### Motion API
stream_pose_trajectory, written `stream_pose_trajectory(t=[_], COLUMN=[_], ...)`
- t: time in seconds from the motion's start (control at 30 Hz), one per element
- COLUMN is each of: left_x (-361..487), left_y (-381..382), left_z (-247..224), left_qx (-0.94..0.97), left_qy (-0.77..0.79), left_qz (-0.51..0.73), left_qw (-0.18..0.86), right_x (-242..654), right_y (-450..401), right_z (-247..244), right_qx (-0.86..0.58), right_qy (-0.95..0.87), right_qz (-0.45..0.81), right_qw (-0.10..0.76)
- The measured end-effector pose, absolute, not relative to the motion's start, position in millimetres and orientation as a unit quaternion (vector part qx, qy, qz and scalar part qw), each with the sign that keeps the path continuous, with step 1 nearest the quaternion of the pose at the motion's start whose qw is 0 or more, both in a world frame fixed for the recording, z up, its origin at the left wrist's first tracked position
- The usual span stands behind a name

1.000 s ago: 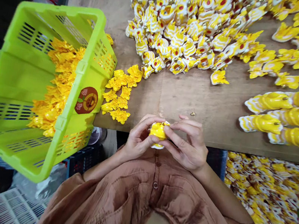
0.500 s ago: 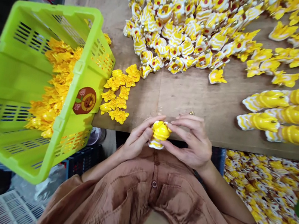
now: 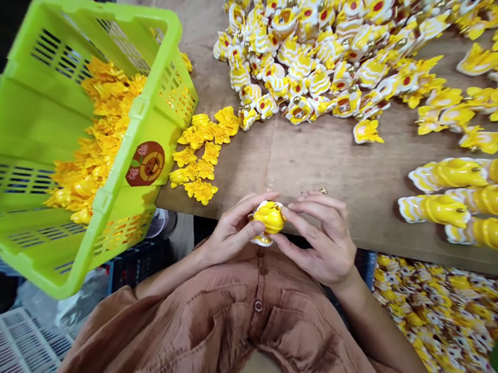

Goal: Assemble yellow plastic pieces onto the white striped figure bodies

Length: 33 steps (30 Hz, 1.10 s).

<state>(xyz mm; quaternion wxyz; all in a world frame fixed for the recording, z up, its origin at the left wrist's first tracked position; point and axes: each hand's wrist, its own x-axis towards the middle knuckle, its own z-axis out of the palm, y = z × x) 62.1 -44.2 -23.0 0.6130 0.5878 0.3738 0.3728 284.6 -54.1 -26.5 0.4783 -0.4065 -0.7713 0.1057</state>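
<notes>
Between both hands, at the table's front edge, is a small glossy yellow and white piece (image 3: pixel 270 217). My left hand (image 3: pixel 236 229) grips it from the left, its thumb lying across the lower front. From the right, my right hand (image 3: pixel 325 239) pinches the same piece between thumb and fingertips. A tiny gold-coloured part (image 3: pixel 322 190) lies on the table just beyond my right fingers. Several small yellow flower-like pieces (image 3: pixel 203 170) lie left of my hands. Farther back is a large heap of yellow and white pieces (image 3: pixel 293 55) with red spots.
A green basket (image 3: pixel 109 189) holding yellow pieces stands tilted at the left. Rows of yellow and white pieces (image 3: pixel 495 200) lie on the wooden table (image 3: pixel 311 152) at the right. Below the edge at the right is a mass of similar pieces (image 3: pixel 439 324).
My left thumb has moved from the piece's left side onto its front. The piece stays between both hands. The whole view has shifted slightly.
</notes>
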Motion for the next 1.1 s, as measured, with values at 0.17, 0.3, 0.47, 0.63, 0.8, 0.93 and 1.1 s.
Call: stream_pose_trajectory(t=[0.17,0.3,0.47,0.63,0.8,0.93,1.1], left_x=[65,66,65,65,65,65,63], left_y=[-44,-46,-46,-47,-47,-46,-48], left_z=[-24,-24,-25,-26,-23,-22,-27], left_qx=[0.604,0.609,0.617,0.629,0.623,0.625,0.587], left_qy=[0.373,0.382,0.376,0.374,0.373,0.354,0.384], left_qz=[0.385,0.377,0.384,0.387,0.391,0.392,0.396], left_qw=[0.59,0.583,0.574,0.561,0.566,0.575,0.592], right_x=[286,288,289,287,274,258,257], right_y=[-53,-54,-56,-57,-62,-68,-69], right_z=[-25,-26,-27,-27,-36,-44,-39], right_qx=[-0.4,-0.401,-0.402,-0.409,-0.463,-0.453,-0.47], right_qy=[-0.782,-0.787,-0.798,-0.793,-0.674,-0.539,-0.589], right_qz=[0.104,0.108,0.092,0.095,0.276,0.483,0.346], right_qw=[0.467,0.456,0.439,0.442,0.505,0.52,0.558])
